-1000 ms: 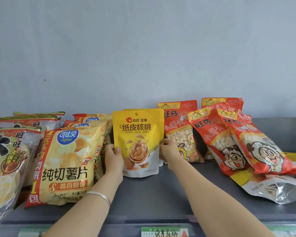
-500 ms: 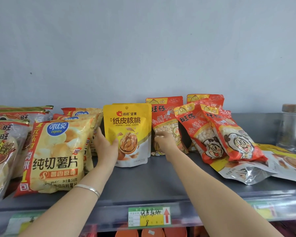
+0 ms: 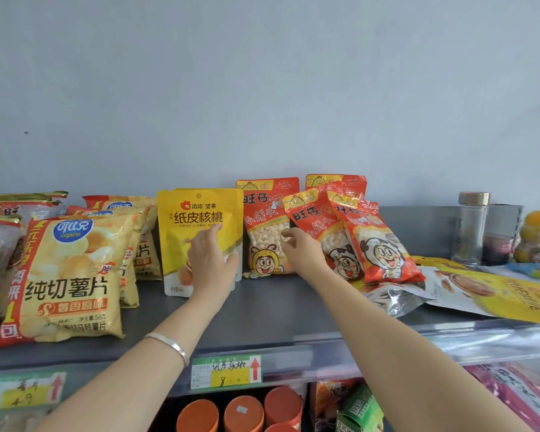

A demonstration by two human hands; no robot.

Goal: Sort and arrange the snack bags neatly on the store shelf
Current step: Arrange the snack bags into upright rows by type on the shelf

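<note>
- Head view: a grey store shelf (image 3: 262,313) against a pale wall, with snack bags standing along it.
- Mid-shelf stands a yellow walnut pouch (image 3: 197,219) printed 洽洽 坚果 and 纸皮核桃; a second pouch of the same yellow shows just behind it.
- The left hand (image 3: 211,260) lies flat on the front of that pouch, fingers spread, pressing rather than gripping; a silver bangle (image 3: 169,346) circles the wrist.
- The right hand (image 3: 303,252) is loosely curled with thumb and forefinger nearly meeting, in front of the red bags; whether it pinches one I cannot tell.
- Just right of the pouch an upright red 旺仔 bag (image 3: 264,213) reads 小馒头 and shows small pale balls through its window.
- Further right two more red 旺仔 bags (image 3: 374,241) lean over, tilted, with another upright behind them.
- On the left, potato chip bags (image 3: 72,275) marked 可比克 copico and 纯切薯片 stand in a row, front to back.
- Flat on the shelf at right lie a silver-bottomed pouch (image 3: 396,300) and a yellow one (image 3: 496,294).
- A clear jar (image 3: 471,229) with a metal lid stands at the far right.
- The price tag (image 3: 226,371) on the shelf edge is handwritten 纸皮核桃, 8, with a red arrow.
- Below the shelf are orange round lids (image 3: 243,413).
</note>
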